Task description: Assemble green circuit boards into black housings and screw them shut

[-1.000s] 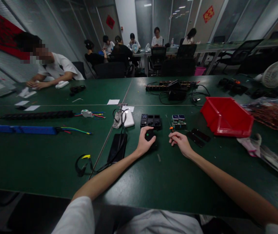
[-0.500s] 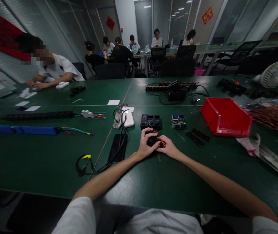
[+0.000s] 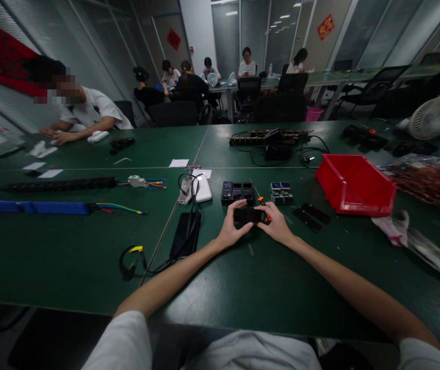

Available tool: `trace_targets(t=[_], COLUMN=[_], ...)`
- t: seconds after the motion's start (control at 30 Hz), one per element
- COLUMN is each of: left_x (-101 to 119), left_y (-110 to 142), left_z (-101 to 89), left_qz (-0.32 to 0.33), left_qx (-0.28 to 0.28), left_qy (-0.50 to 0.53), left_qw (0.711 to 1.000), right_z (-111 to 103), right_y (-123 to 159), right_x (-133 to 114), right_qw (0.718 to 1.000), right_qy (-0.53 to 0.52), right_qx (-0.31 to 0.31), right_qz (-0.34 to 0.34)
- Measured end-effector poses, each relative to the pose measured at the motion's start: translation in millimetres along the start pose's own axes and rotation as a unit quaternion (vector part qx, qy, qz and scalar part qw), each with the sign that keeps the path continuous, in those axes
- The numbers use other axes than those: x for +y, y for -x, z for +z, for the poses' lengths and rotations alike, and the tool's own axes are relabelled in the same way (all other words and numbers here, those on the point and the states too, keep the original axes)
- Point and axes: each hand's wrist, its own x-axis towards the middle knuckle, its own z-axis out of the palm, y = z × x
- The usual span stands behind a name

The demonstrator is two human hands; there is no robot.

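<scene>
Between my left hand [image 3: 232,227] and my right hand [image 3: 277,225] I hold a small black rectangular casing [image 3: 246,216], long side across, thumbs at its near edge and fingers at its far edge. A screwdriver [image 3: 261,201] with an orange and black handle is also tucked in my right hand, its thin shaft pointing away and slightly left. Just beyond the casing stands a row of black modules with small windows [image 3: 237,192]. Right of these, green circuit boards with small screens [image 3: 281,192] lie on the green table [image 3: 220,277].
Two dark flat strips [image 3: 311,216] and a red bin [image 3: 354,198] are to the right, near crumpled plastic [image 3: 420,246]. On the left lie a black phone [image 3: 185,234], cables [image 3: 131,264], a white power bank [image 3: 203,190] and a blue wrapped bundle [image 3: 60,206]. A co-worker [image 3: 96,108] sits across.
My hands have moved apart, the right one rightward. The casing has been turned so that a flat dark face shows. The screwdriver has swung from lying sideways to pointing away from me.
</scene>
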Motion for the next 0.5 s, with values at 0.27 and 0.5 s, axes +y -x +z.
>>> trace_targets(t=[0.27, 0.5], left_x=[-9, 1], left_y=[-2, -8], left_z=[-4.0, -6.0], left_qz=[-0.251, -0.301], left_qx=[-0.111, -0.161], left_qy=[0.289, 0.305], left_qw=[0.917, 0.889], right_z=[-18, -25], right_y=[-5, -6], right_x=[9, 7], right_qw=[0.982, 0.965], right_qy=[0.155, 0.17], right_qx=[-0.025, -0.065], right_qz=[-0.103, -0.187])
